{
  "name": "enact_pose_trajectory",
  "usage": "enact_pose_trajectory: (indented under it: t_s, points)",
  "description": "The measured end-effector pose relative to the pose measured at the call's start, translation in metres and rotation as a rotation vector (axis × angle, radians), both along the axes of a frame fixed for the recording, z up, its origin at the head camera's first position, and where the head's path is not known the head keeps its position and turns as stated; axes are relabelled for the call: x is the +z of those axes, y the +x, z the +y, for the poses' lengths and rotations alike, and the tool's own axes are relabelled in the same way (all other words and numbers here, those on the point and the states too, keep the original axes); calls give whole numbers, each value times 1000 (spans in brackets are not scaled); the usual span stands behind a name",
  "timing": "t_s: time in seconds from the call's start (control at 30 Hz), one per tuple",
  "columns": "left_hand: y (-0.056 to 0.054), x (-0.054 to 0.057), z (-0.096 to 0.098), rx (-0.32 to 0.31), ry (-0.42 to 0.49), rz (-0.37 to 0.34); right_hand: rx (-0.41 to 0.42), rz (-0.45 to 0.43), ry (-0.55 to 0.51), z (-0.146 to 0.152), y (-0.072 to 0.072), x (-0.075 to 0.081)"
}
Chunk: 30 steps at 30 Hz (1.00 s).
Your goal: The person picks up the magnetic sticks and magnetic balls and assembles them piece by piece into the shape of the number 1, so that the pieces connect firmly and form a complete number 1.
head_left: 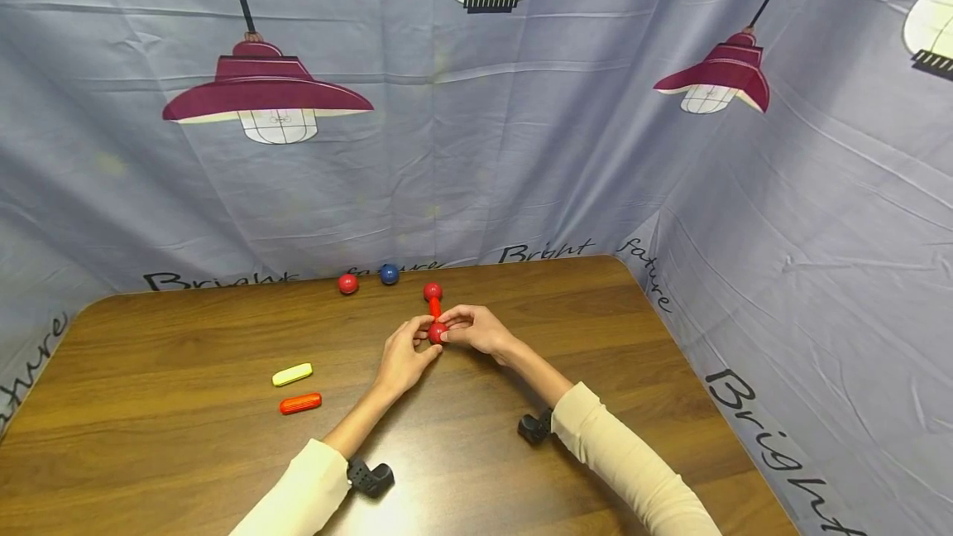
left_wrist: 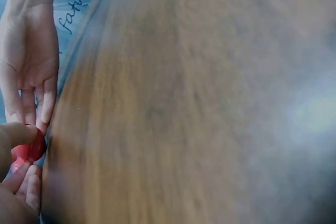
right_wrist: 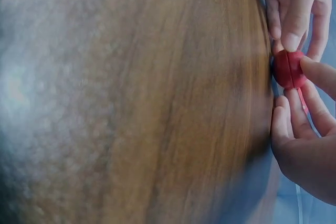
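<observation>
Two red balls joined by a short red rod (head_left: 435,308) lie in line near the back of the table. The far red ball (head_left: 433,292) is untouched. Around the near red ball (head_left: 437,333) both hands meet. My left hand (head_left: 402,361) grips it from the left with thumb and fingertips. From the right, my right hand (head_left: 482,332) pinches it, its forefinger beside the rod. A thin seam runs across this red ball (right_wrist: 287,70) in the right wrist view. In the left wrist view, fingers partly hide the ball (left_wrist: 37,146).
A loose red ball (head_left: 347,284) and a blue ball (head_left: 390,274) sit at the table's back edge. Left of my left hand lie a yellow rod (head_left: 292,374) and an orange-red rod (head_left: 301,404). A printed curtain (head_left: 447,164) hangs behind the wooden table (head_left: 171,453).
</observation>
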State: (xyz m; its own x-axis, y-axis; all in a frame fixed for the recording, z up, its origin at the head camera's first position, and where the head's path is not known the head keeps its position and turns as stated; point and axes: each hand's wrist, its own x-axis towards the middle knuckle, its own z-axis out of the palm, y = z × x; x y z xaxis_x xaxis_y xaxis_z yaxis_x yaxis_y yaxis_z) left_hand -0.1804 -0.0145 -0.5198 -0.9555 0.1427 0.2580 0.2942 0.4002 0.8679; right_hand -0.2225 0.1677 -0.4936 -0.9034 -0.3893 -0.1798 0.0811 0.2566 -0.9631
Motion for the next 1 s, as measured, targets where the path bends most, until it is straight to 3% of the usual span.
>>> enact_pose_trajectory:
  t_s: [0.43,1.0]
  points:
    - [21,25,-40,-20,-55,12,-13,-7,0,3,-2,-2]
    - [74,47,-139,-20,-261,33,11,-23,0,2,-2,0]
